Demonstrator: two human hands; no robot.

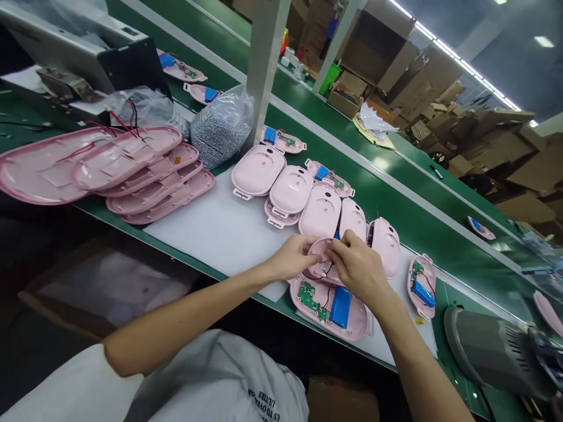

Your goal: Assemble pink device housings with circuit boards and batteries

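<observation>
My left hand (pixel 292 257) and my right hand (pixel 358 266) meet over a small pink casing part (pixel 320 264) with thin red wires, and both grip it from either side. Just below it lies an open pink casing half (pixel 356 326) holding a green circuit board (pixel 310 295) and a blue battery (pixel 340 306). Behind my hands several closed pink covers (pixel 290 189) lie overlapping on a white mat (pixel 220 234).
A stack of pink shell trays (pixel 145 181) lies at the left, beside a clear bag of small grey parts (pixel 217 126). Another open casing with a blue battery (pixel 422 287) lies to the right. A green conveyor belt (pixel 396 193) runs behind; cardboard boxes (pixel 440 99) fill the background.
</observation>
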